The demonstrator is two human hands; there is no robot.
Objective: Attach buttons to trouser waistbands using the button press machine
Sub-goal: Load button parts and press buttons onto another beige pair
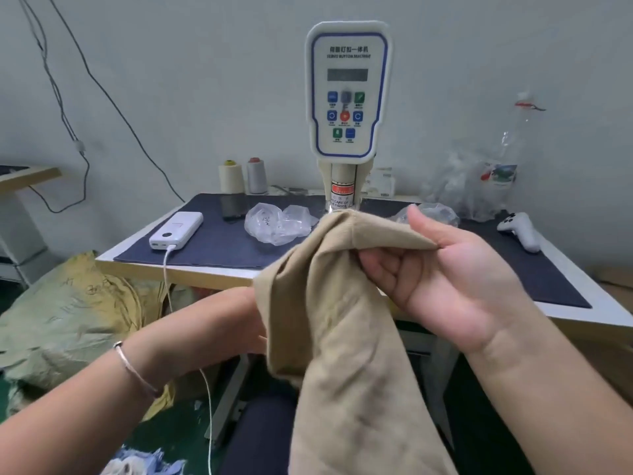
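Head view: I'm watching right hand pinching folded edge of tan cotton trousers, raised before white servo button press machine. Left hand half-hidden behind cloth, grip unclear. Waistband needing flattening under press head.

My right hand pinching tan trousers before the button press machine, left hand half hidden behind cloth, power bank on counter

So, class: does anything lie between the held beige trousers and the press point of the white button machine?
Nothing visible does. The beige fabric trousers, pinched by the right hand, already overlap the white button press machine base; clear plastic bags sit beside.
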